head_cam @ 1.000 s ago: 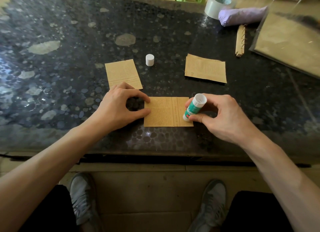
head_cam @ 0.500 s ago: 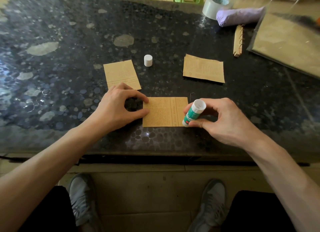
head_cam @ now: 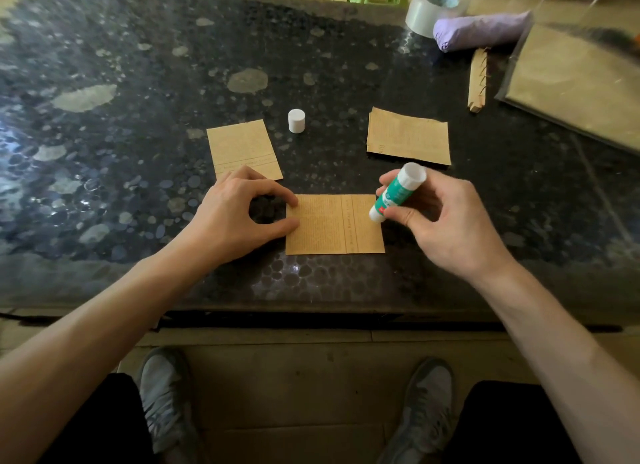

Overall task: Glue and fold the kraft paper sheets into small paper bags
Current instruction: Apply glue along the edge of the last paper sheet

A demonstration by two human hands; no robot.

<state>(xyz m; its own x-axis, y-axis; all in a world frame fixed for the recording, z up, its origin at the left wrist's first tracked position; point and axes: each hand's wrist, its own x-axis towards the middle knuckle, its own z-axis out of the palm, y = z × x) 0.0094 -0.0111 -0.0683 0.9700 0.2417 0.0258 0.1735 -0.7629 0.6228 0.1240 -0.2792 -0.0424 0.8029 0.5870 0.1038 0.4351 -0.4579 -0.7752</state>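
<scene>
A kraft paper sheet lies flat near the table's front edge. My left hand presses its left edge down with the thumb tip and index fingertip. My right hand grips a green and white glue stick, tilted with its tip on the sheet's right edge. The stick's white cap stands farther back. A folded kraft piece lies to the back left, and a small stack of kraft sheets to the back right.
The dark pebble-patterned table also carries a tape roll, a purple folded umbrella, a torn spiral strip and a clear-covered kraft pad at the back right. My shoes are on the floor below.
The glue stick's tip has slid from the lower right corner up along the sheet's right edge. My left hand has stayed on the left edge.
</scene>
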